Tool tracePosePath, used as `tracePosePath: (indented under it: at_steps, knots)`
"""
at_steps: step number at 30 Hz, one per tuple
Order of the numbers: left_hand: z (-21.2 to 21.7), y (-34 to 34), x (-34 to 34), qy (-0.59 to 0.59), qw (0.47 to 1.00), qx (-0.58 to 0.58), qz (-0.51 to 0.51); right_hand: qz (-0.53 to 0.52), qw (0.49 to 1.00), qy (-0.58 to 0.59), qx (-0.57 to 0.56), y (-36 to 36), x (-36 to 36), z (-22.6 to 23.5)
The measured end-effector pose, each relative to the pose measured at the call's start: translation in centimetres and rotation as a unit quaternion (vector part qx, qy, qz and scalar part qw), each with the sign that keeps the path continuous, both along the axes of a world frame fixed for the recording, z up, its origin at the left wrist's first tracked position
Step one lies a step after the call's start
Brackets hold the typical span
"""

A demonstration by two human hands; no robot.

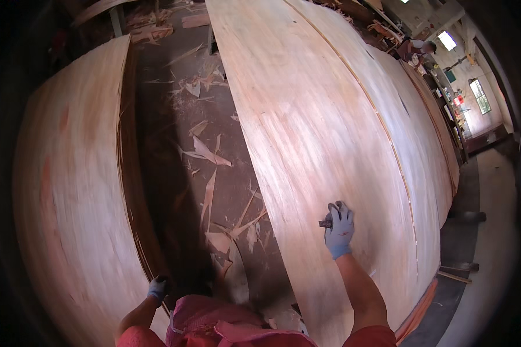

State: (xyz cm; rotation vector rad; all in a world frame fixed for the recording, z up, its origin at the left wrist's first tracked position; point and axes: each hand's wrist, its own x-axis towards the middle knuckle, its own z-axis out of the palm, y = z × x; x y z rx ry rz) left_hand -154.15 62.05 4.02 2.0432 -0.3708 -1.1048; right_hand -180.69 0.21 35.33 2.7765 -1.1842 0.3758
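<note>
The gloved right hand curls its fingers around a small dark tool pressed onto the wide veneer sheet, while left of that sheet the gloved left hand grips the edge of a second veneer stack, across the scrap-littered floor

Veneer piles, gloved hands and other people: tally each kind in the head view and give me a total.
Veneer piles: 2, the left veneer pile and the right veneer pile
Gloved hands: 2, the left hand at the left pile's edge, the right hand on the right pile, gripping a small dark object
Other people: 1, a co-worker far off
Total: 5
</note>
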Motion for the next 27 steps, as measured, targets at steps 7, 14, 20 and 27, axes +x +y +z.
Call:
tracePosePath:
  at_steps: [7,14,20,27]
  knots:
    - [-2.8,-3.6,1.8,-0.072,0.994,-0.023,-0.076,-0.009,1.000,-0.014,0.010,-0.1,0.7,0.4]
    - [0.5,-13.2,3.6,-0.155,0.966,0.165,-0.122,0.029,0.999,0.020,-0.008,-1.1,-1.5,-3.4]
    - [-1.7,-22.1,2.5,-0.076,0.968,0.224,-0.084,0.041,0.997,-0.055,0.040,-0.5,0.9,-1.4]
    - [-12.6,-31.8,-4.3,-0.042,0.973,0.180,-0.139,0.038,0.997,0.003,0.072,-0.6,1.2,-1.7]
